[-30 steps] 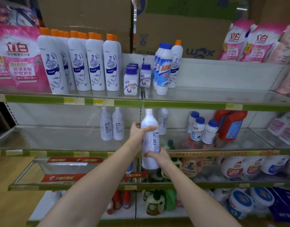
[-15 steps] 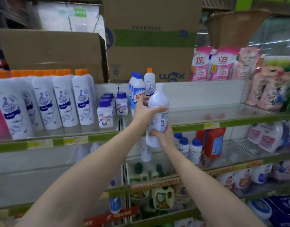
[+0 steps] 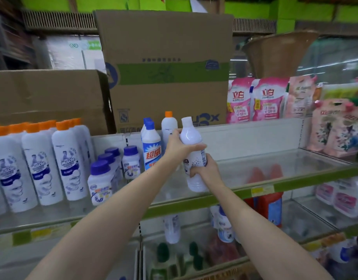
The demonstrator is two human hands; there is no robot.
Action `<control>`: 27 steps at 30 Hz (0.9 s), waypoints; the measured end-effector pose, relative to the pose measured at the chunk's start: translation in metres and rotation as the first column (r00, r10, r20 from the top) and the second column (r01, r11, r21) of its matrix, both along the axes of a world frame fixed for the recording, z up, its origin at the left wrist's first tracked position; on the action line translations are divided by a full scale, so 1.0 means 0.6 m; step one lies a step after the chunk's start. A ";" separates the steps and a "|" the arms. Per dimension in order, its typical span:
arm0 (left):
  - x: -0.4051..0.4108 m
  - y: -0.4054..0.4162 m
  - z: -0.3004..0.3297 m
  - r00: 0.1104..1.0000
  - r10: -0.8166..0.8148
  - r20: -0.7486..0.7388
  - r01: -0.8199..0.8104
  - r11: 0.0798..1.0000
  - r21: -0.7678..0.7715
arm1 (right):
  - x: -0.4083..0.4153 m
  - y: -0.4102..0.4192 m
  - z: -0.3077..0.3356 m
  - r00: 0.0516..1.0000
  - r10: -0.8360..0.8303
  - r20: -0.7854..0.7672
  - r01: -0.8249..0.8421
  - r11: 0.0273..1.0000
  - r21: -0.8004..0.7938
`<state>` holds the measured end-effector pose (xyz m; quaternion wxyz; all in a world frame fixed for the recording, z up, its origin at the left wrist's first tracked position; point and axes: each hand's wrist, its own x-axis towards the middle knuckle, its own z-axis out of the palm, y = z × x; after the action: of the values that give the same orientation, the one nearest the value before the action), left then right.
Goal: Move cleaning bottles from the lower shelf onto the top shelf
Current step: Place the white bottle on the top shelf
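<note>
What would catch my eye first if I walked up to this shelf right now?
Probably the white bottle held in mid-air at the top shelf, left hand gripping its upper body, right hand lower down. Next, the row of orange-capped bottles standing at the left.

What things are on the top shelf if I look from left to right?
Orange-capped white bottles → short purple-capped bottles → blue-capped bottle → white bottle held by left hand and right hand → pink flowery pouches.
</note>
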<state>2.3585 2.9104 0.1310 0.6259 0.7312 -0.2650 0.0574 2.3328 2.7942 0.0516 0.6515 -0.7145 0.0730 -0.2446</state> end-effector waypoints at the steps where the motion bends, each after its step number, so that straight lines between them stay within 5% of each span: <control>1: 0.013 -0.006 0.002 0.999 -0.021 -0.024 0.022 1.000 0.019 | 0.008 -0.009 0.000 1.000 0.026 -0.011 -0.025 1.000 0.007; 6: 0.073 -0.041 0.004 0.999 -0.036 -0.017 0.036 0.998 0.056 | 0.044 -0.047 -0.002 0.989 0.141 -0.045 -0.136 0.986 0.101; 11: 0.114 -0.099 -0.011 0.973 0.202 0.110 -0.213 0.973 0.092 | 0.100 -0.076 -0.013 0.985 0.143 -0.095 -0.134 0.987 0.091; 15: 0.141 -0.136 -0.020 0.894 0.352 0.276 -0.403 0.902 0.153 | 0.134 -0.081 -0.033 0.986 -0.066 -0.156 0.026 0.969 -0.247; 19: 0.173 -0.153 -0.016 0.840 0.386 0.381 -0.508 0.806 0.304 | 0.165 -0.101 -0.041 0.989 -0.053 -0.137 0.032 0.988 -0.151; 27: 0.212 -0.157 -0.005 0.772 0.414 0.483 -0.631 0.591 0.502 | 0.230 -0.128 -0.033 0.982 0.030 -0.189 -0.079 0.964 -0.255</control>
<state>2.4857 2.8163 0.1281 0.2413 0.9243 -0.1344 0.2635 2.4711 2.7175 0.0320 0.5484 -0.8154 0.0799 -0.1674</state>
